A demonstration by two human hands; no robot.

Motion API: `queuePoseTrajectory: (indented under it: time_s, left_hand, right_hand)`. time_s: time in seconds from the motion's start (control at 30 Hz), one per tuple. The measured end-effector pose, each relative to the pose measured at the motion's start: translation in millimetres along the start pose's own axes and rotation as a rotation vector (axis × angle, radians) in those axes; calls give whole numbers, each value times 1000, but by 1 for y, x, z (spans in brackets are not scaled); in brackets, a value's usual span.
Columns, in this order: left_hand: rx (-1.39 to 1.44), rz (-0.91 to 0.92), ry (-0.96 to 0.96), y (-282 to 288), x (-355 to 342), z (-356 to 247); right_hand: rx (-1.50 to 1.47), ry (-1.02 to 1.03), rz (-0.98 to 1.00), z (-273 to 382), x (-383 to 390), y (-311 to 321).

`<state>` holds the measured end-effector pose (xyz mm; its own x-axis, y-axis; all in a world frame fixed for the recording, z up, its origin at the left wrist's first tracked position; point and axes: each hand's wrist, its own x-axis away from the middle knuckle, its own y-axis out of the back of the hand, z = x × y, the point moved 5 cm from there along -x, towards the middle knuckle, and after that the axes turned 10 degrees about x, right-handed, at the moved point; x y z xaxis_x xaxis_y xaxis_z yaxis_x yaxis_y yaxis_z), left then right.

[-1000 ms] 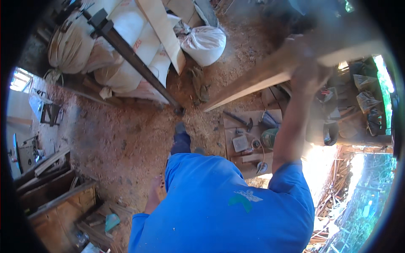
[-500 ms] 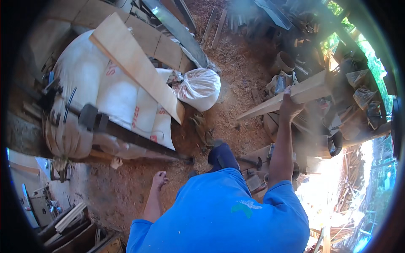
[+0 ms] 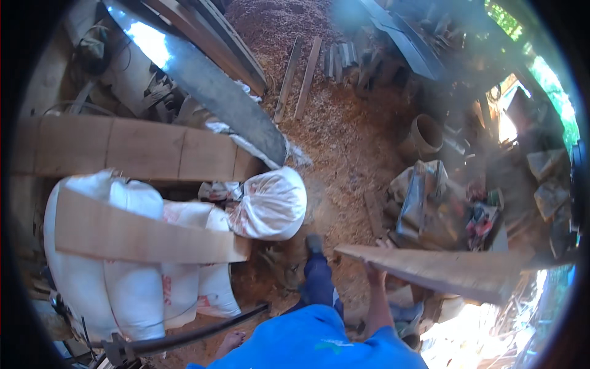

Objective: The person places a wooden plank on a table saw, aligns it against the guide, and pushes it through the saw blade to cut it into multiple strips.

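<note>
My right hand grips a long wooden board near its left end, with the thumb side at the upper edge and fingers below. The board stretches away to the right, over the cluttered side. My left hand hangs low beside my body, small in view, its fingers loosely bent with nothing visible in them. Nearest to it is a long dark metal bar with a clamp-like head at its left end. Another wooden board lies across several stuffed white sacks on the left.
A tied white sack sits at the end of a jointed wooden beam. Beyond it leans a long grey plank. Two thin strips lie on shavings-covered ground. A bucket and bags crowd the right.
My view has turned and shifted, so the sacks appear lower. The board in my right hand has swung from slanting upward to nearly level and nearer my body. My left hand stays low.
</note>
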<state>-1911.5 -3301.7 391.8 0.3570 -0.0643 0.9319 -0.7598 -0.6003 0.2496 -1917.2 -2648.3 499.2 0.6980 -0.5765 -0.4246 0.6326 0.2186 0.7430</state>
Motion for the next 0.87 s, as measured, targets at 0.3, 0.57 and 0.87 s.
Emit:
queuePoseTrajectory:
  time_s: [0.3, 0.57, 0.87]
  left_hand:
    - [476, -196, -341, 41, -20, -360]
    - [340, -464, -231, 34, 2, -310]
    - [774, -849, 204, -120, 76, -85]
  right_hand:
    - [-378, -512, 173, -20, -204, -104]
    - [-129, 51, -342, 88, -743, -130]
    - [-334, 862, 333, 261, -482, -256]
